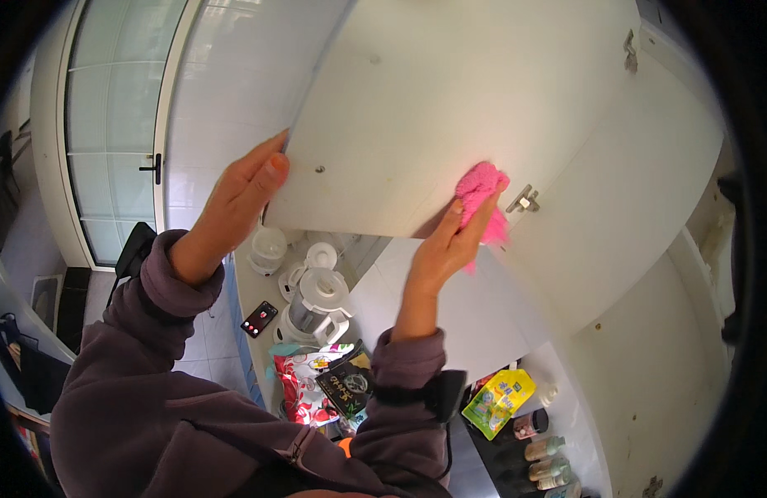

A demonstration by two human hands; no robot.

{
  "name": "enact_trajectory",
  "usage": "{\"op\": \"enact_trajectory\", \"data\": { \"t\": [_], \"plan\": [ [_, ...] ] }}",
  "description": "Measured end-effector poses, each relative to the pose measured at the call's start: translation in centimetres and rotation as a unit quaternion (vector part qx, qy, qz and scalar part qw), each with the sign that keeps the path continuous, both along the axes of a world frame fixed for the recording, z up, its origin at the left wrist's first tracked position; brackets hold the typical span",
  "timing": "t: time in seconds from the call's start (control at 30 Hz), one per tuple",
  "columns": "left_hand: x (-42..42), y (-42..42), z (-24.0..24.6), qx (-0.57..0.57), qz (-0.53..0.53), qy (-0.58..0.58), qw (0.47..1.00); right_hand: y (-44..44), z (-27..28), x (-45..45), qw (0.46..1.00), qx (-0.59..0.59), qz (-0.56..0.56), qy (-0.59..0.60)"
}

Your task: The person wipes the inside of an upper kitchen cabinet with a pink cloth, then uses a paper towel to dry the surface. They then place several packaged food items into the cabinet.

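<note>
A white cabinet door (396, 118) stands swung out in front of me. My left hand (237, 199) grips its outer edge, thumb on the inner face and the other fingers behind, out of sight. Low on that inner face, my right hand (449, 243) presses a fluffy pink cloth (483, 187), part of which hangs below the fingers. Just right of the cloth is a metal hinge (524, 200). Another hinge (630, 53) shows near the top right. Small yellowish marks dot the door's surface.
Below, the counter holds a glass electric kettle (321, 305), a smartphone (259, 319) and food packets (305, 386). A yellow pouch (499, 403) and several jars (548, 448) stand at lower right. A frosted-glass door (119, 124) is at left.
</note>
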State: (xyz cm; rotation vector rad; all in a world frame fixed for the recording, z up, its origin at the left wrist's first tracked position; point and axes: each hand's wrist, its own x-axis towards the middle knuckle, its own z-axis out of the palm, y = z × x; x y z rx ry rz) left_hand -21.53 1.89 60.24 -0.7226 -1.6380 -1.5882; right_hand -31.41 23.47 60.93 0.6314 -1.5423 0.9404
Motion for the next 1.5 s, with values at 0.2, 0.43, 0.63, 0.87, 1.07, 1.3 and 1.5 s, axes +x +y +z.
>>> {"op": "enact_trajectory", "data": {
  "t": [0.2, 0.43, 0.63, 0.87, 1.07, 1.3, 1.5],
  "plan": [
    [0.7, 0.0, 0.4, 0.030, -0.044, -0.037, 0.998, -6.4, -4.5, 5.5, 0.977, 0.157, 0.130, 0.064],
    [1.0, 0.1, 0.5, -0.010, -0.002, -0.032, 0.999, 3.0, -1.8, -0.8, 0.996, -0.085, -0.009, 0.032],
    [1.0, 0.1, 0.9, -0.017, -0.021, -0.056, 0.998, -4.6, -0.7, 5.7, 0.966, 0.212, 0.080, 0.122],
    [0.9, 0.5, 0.6, 0.031, -0.111, -0.015, 0.993, -5.5, 11.4, 4.4, 0.970, 0.084, -0.001, 0.226],
    [0.5, -0.2, 0.6, -0.010, -0.054, -0.041, 0.998, -7.6, 2.2, 8.0, 0.956, 0.190, 0.093, 0.202],
    [0.3, -0.3, 0.6, -0.014, -0.112, -0.022, 0.993, -6.3, 10.9, 4.9, 0.972, 0.075, 0.003, 0.225],
    [0.2, -0.4, 0.4, 0.045, -0.193, -0.004, 0.980, -6.2, -2.1, 5.1, 0.956, 0.234, 0.092, 0.152]
  ]
}}
